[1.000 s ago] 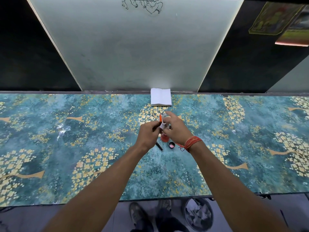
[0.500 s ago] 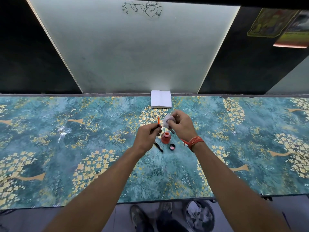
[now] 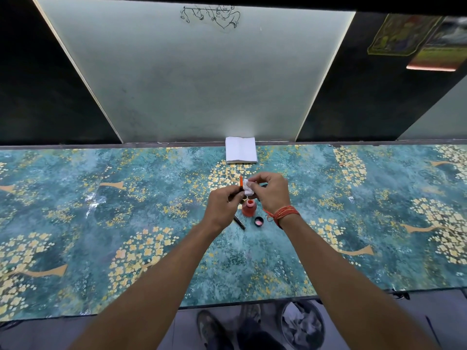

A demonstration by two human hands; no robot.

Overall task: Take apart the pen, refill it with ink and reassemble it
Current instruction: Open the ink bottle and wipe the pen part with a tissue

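Note:
My left hand [image 3: 222, 207] grips a thin pen part with an orange tip [image 3: 241, 181] that points up. My right hand [image 3: 271, 190] pinches a crumpled white tissue [image 3: 248, 188] against that part. Directly below the hands, an open red ink bottle [image 3: 249, 207] stands on the table. Its black cap [image 3: 258, 221] lies just to the right, inside facing up. A black pen piece [image 3: 239, 222] lies on the table left of the bottle, partly hidden under my left hand.
A stack of white tissues [image 3: 241, 153] sits at the table's back edge against the wall. The patterned teal table cover [image 3: 126, 223] spreads to both sides. On the floor below the front edge is a bin [image 3: 302, 324] with crumpled paper.
My right hand with the tissue pulled a little away from the pen part, then came back against it. The ink bottle, hidden behind my hands a second ago, now shows.

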